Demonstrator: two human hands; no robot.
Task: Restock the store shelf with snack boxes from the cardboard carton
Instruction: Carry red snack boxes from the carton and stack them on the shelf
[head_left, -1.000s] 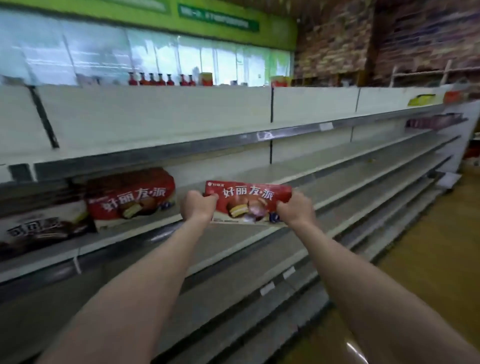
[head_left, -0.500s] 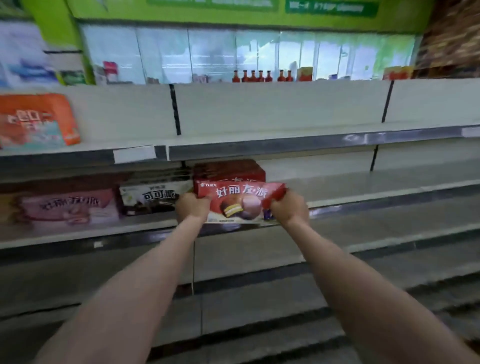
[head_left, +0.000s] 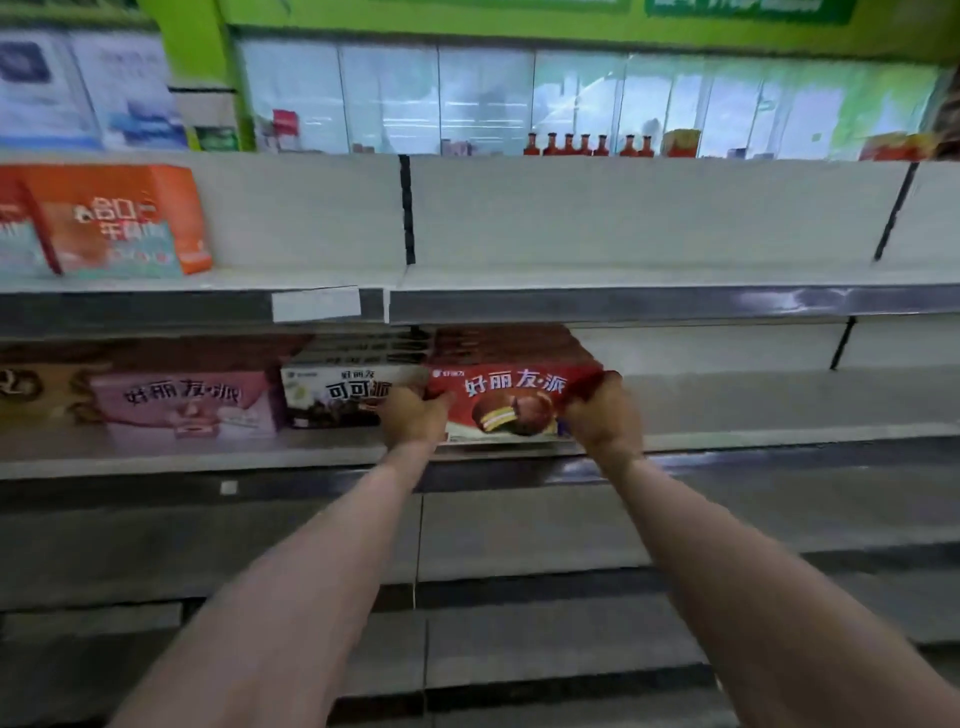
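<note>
Both hands hold the red snack box (head_left: 511, 402) by its short ends: the left hand (head_left: 413, 418) clamps the left end, the right hand (head_left: 602, 418) the right. Its long axis lies along the shelf (head_left: 753, 428), over the front edge, just right of the cocoa pie box (head_left: 337, 397).

The red snack box (head_left: 511, 400) reads 好丽友·派; the dark box (head_left: 343, 395) beside it, 可可派.

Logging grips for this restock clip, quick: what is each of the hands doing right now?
Left hand: grips the left end of the red snack box.
Right hand: grips the same box's right end.
</note>
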